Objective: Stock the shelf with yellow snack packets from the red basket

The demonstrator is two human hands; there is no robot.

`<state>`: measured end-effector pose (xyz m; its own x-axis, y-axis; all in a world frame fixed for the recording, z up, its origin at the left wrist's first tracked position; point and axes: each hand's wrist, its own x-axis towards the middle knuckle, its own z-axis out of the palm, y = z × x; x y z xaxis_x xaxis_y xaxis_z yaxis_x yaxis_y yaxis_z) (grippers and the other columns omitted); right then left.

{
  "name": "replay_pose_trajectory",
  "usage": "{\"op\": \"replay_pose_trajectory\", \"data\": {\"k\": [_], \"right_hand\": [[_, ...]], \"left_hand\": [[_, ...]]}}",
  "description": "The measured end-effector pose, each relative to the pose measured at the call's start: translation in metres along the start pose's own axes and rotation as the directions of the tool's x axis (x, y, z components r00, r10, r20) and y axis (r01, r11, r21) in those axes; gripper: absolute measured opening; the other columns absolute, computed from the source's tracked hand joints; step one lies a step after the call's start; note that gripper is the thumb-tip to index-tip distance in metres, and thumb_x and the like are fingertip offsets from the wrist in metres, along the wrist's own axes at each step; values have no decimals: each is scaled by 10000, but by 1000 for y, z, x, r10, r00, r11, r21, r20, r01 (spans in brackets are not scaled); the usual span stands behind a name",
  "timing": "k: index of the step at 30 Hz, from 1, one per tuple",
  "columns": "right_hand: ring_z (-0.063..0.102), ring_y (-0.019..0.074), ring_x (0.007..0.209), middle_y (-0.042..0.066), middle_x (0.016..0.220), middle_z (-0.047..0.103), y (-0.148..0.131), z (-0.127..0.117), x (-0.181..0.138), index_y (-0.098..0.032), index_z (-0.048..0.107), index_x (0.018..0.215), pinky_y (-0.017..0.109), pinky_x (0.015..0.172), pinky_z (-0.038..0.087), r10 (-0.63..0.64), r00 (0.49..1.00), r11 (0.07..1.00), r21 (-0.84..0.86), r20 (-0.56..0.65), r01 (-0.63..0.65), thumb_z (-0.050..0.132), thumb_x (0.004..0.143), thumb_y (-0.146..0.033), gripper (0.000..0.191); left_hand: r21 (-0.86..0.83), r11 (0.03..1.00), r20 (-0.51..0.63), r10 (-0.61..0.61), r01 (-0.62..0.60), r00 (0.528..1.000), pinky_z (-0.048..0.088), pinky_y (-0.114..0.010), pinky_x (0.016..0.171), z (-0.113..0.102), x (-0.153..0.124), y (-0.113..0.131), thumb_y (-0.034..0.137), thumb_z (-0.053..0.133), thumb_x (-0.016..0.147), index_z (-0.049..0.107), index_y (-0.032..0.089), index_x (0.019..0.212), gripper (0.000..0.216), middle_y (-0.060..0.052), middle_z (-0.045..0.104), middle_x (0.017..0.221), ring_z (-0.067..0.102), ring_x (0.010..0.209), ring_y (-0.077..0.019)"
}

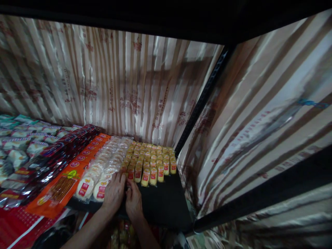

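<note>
On the black shelf (166,204) stand several rows of small yellow wrapped snack packets (153,175) with red labels. My left hand (114,190) is at the front left of these rows, beside the round white crackers (101,190) in clear wrap. Close against it, my right hand (134,200) has its fingers bent. Both hands meet at the front of the leftmost yellow row, fingers curled together. Whatever lies between the fingertips is hidden behind them.
Left of the crackers lie an orange bag of stick snacks (61,186), dark red packets (67,145) and white-and-green packets (18,141). A black shelf post (202,103) rises at the right corner. Striped printed sheeting (124,83) hangs behind. More packets (123,235) sit below the shelf.
</note>
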<state>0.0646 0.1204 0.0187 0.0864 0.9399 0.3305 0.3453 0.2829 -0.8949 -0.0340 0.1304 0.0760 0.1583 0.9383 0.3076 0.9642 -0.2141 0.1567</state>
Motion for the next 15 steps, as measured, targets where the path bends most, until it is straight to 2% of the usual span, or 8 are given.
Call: {"op": "replay_pose_trajectory", "data": {"k": [5,10,15], "right_hand": [[635,150,891,91,1036,651,-14,-13,0,-181,572,1093,272,767,528,5,1000,997,77,-30,-2,352,846,-218,332],[627,146,897,75,1006,659,-34,-42,5,-189,566,1069,265,801,510,-1,987,997,75,-162,13,409,844,-233,278],[617,153,903,62,981,658,-23,-65,7,-191,591,1007,273,802,498,32,983,999,36,-178,-26,432,823,-206,244]], "left_hand": [[-67,997,-5,45,-46,999,477,-270,786,-14,4,5,50,437,782,508,177,993,256,-82,526,1136,514,1007,-194],[-97,990,-4,99,-99,995,473,-280,764,-35,19,29,121,427,821,518,184,996,207,-88,535,1097,550,928,-192],[-19,992,77,126,-125,989,469,-284,700,-40,34,54,114,394,823,527,191,1026,255,-89,539,1079,570,907,-205]]}}
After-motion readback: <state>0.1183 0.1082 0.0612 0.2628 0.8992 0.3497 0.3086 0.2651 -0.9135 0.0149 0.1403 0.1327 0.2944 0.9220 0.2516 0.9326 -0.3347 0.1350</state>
